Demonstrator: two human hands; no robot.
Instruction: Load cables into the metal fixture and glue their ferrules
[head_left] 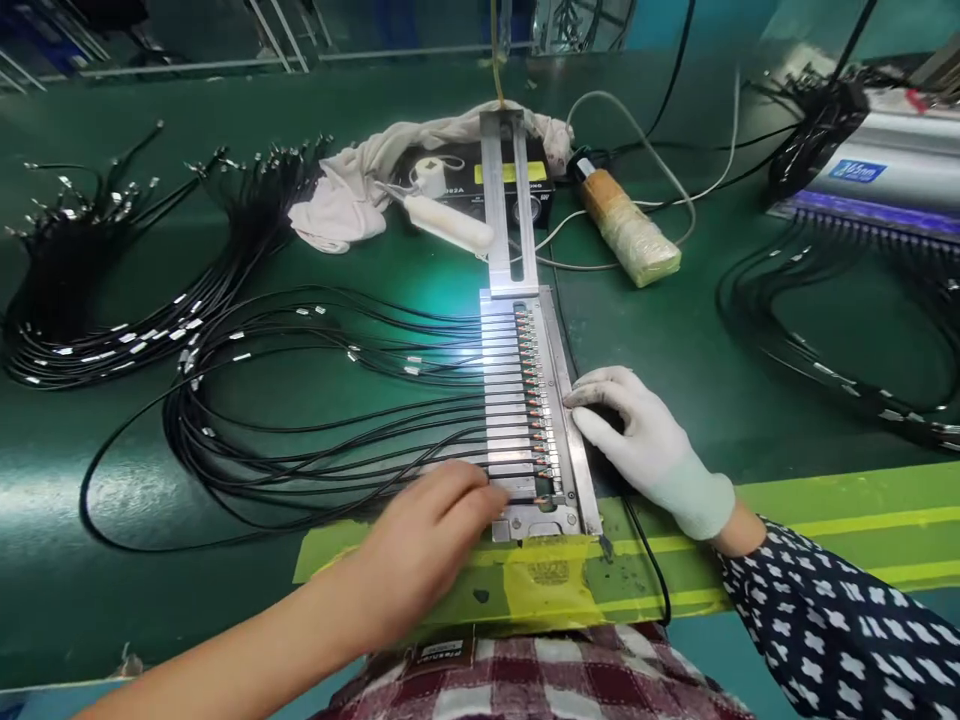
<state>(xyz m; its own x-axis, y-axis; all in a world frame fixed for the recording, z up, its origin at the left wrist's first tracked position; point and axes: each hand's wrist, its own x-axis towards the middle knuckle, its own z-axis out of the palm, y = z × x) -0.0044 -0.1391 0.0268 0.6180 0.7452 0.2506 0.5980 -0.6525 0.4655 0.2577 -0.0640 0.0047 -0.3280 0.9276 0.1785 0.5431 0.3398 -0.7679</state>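
A metal fixture [559,440] lies in the middle of the bench, with a row of slots holding black cables [442,400] side by side. The cables' small metal connectors [534,380] sit along its right half, copper-coloured near the ends. My bare left hand [442,520] pinches the nearest cable close to the fixture's bottom slot; the fingertips partly hide it. In a white glove, my right hand [637,440] has thumb and fingers closed at the long side bar [576,450] on the fixture's right edge. Bright light falls on the upper left part of the fixture.
Bundles of black cables [82,290] lie at the left. Behind the fixture are a black box [465,205], a white cloth [337,205], a white-handled tool [450,222] and a wrapped bottle [626,225]. A silver lamp unit [892,165] glows violet at right. Yellow tape [847,510] edges the bench.
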